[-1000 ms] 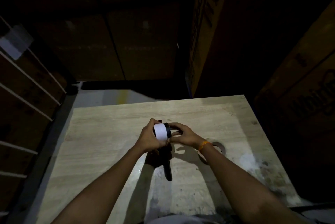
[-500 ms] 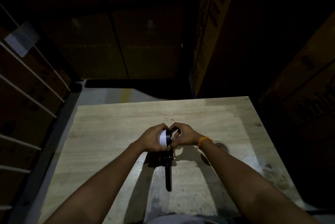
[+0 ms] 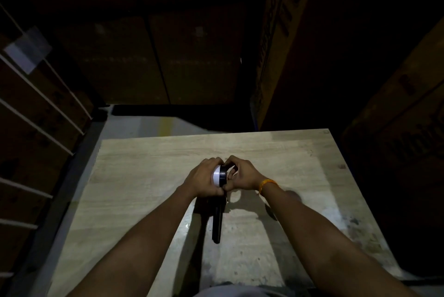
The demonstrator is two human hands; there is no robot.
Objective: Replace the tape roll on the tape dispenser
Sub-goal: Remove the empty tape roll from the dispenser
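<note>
Left hand: I see it wrapped over the outer side of the tape roll, fingers curled and pressed onto the white roll.
Right hand: I see its fingers bent and closed on the dispenser head, directly opposite the left fingers; an orange wristband sits behind it.
Tape roll: between both sets of fingers, seated against the dispenser, raised above the table.
Tape dispenser: black handle extends from under the fingers toward me, low over the table; I cannot tell whether it touches.
Surroundings: cardboard boxes beyond the fingers, in darkness.
</note>
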